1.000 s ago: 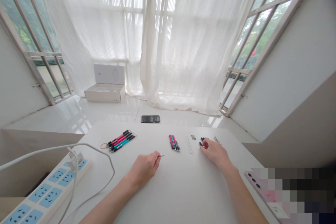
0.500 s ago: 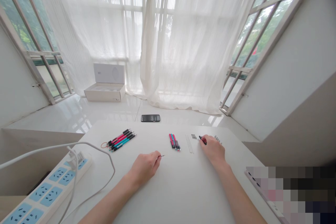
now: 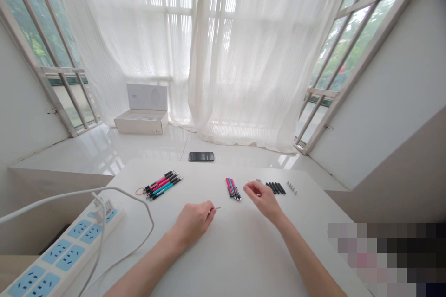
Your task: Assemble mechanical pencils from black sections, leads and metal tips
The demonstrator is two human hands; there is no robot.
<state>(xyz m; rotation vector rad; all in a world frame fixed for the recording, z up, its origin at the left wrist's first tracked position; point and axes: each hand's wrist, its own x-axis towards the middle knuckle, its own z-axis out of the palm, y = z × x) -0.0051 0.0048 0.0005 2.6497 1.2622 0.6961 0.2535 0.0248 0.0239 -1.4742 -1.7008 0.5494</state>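
Observation:
My left hand (image 3: 194, 219) rests closed on the white table (image 3: 237, 250), pinching a thin pointed pen part whose tip (image 3: 216, 208) sticks out to the right. My right hand (image 3: 264, 198) hovers just right of a small row of pink, teal and black pen barrels (image 3: 232, 189). Its fingers are curled together where thin clear rods lay; what they hold is hidden. Right of this hand lie several black pen grips (image 3: 275, 188), small grey tips (image 3: 291, 188) and tiny springs (image 3: 258, 180).
A bundle of finished pens (image 3: 162, 184) with a red rubber band lies at the left. A white power strip (image 3: 59, 260) with its cable sits at the table's left edge. A black phone (image 3: 201, 156) and an open white box (image 3: 142, 119) lie on the floor beyond.
My right hand has moved left from the black pen grips toward the thin rods, uncovering the grips. My left hand has stayed where it was.

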